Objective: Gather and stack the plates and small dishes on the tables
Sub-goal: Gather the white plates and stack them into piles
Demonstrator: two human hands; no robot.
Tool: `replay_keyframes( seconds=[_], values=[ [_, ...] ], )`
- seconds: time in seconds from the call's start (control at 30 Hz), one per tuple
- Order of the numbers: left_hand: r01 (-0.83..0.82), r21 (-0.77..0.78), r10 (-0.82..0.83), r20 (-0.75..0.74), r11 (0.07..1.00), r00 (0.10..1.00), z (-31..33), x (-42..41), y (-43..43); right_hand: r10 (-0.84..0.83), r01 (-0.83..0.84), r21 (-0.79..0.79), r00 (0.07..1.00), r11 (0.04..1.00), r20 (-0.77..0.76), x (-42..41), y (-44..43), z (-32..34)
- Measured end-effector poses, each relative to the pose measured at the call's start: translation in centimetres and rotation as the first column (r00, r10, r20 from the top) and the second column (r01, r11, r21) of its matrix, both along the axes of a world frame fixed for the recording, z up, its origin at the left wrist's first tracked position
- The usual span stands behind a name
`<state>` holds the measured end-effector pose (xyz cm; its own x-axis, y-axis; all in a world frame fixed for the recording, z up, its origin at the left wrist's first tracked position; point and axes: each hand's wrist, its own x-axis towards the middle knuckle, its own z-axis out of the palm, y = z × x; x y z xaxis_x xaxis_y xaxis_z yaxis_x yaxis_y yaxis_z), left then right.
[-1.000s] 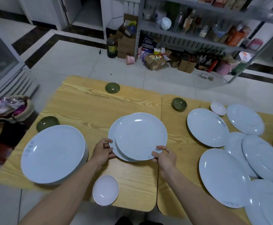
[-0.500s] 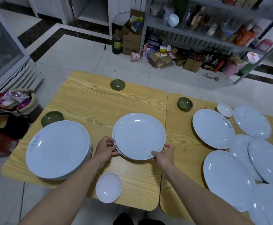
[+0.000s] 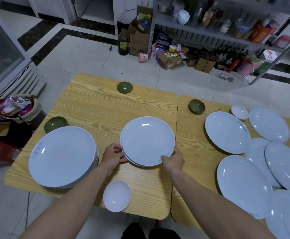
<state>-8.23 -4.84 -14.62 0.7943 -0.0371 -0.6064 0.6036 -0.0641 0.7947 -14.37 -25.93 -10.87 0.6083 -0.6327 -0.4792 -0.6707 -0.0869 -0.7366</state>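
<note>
A small stack of pale blue plates lies in the middle of the left wooden table. My left hand grips its near-left rim and my right hand grips its near-right rim. A taller stack of the same plates stands to the left. Several single plates, such as one, are spread over the right table. A small white dish sits at the near edge. Green dishes sit at the far edge, at the left and on the right table. A small white bowl lies beyond the plates.
A narrow gap separates the two tables. A bag of rubbish and dark boxes stand on the floor at the left. Metal shelving with cartons and a bottle lines the far wall.
The top plate, offset to the right a second ago, now sits squarely over the one beneath. Both hands have closed in on the stack's near rim.
</note>
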Motion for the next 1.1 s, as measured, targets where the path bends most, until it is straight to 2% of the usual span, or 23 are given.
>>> replay_keyframes(
  seconds=[0.2, 0.3, 0.33, 0.37, 0.4, 0.43, 0.5, 0.6, 0.67, 0.77, 0.93, 1.1],
  values=[
    [0.006, 0.048, -0.006, -0.007, 0.999, 1.0, 0.9, -0.1, -0.2, -0.034, 0.033, -0.01, 0.996, 0.999, -0.087, 0.5, -0.1, 0.1],
    [0.031, 0.071, -0.03, -0.017, 0.997, 0.999, 1.1, 0.0, -0.4, 0.043, -0.046, -0.044, 0.997, 0.998, -0.064, 0.4, -0.4, 0.2],
    [0.073, 0.124, -0.074, 0.001, 0.99, 0.997, 1.1, 0.0, -0.4, 0.091, -0.095, -0.071, 0.994, 0.993, -0.056, 0.3, -0.4, 0.4],
    [0.147, 0.25, -0.164, 0.046, 0.957, 0.985, 1.3, -0.1, -0.4, 0.167, -0.173, -0.116, 0.984, 0.978, -0.064, 0.2, -0.4, 0.6],
    [0.227, 0.43, -0.294, 0.094, 0.874, 0.951, 1.7, -0.2, -0.5, 0.27, -0.284, -0.18, 0.958, 0.942, -0.098, 0.0, -0.6, 0.8],
    [0.271, 0.611, -0.431, 0.127, 0.743, 0.893, 2.1, -0.3, -0.6, 0.381, -0.414, -0.246, 0.908, 0.876, -0.172, -0.2, -0.9, 1.1],
    [0.252, 0.837, -0.642, 0.146, 0.485, 0.753, 3.3, -0.5, -1.3, 0.545, -0.632, -0.353, 0.775, 0.69, -0.32, -0.3, -1.8, 2.2],
    [0.224, 0.946, -0.828, 0.074, 0.234, 0.555, 6.1, -0.2, -3.4, 0.621, -0.817, -0.437, 0.572, 0.376, -0.535, -0.1, -3.5, 4.5],
    [0.218, 0.967, -0.887, 0.014, 0.129, 0.462, 8.0, 0.1, -5.4, 0.59, -0.845, -0.484, 0.516, 0.229, -0.621, -0.2, -4.7, 6.4],
    [0.173, 0.979, -0.922, 0.032, 0.106, 0.387, 10.7, -0.3, -8.8, 0.528, -0.819, -0.545, 0.547, 0.177, -0.649, -1.0, -6.9, 9.4],
    [0.079, 0.992, -0.953, 0.072, 0.1, 0.295, 15.6, -2.9, -15.8, 0.441, -0.732, -0.648, 0.663, 0.212, -0.605, -4.3, -12.5, 13.3],
    [0.047, 0.982, -0.963, 0.168, 0.182, 0.212, 18.4, -8.0, -23.9, 0.397, -0.664, -0.702, 0.735, 0.257, -0.55, -11.0, -19.0, 15.8]
  ],
)
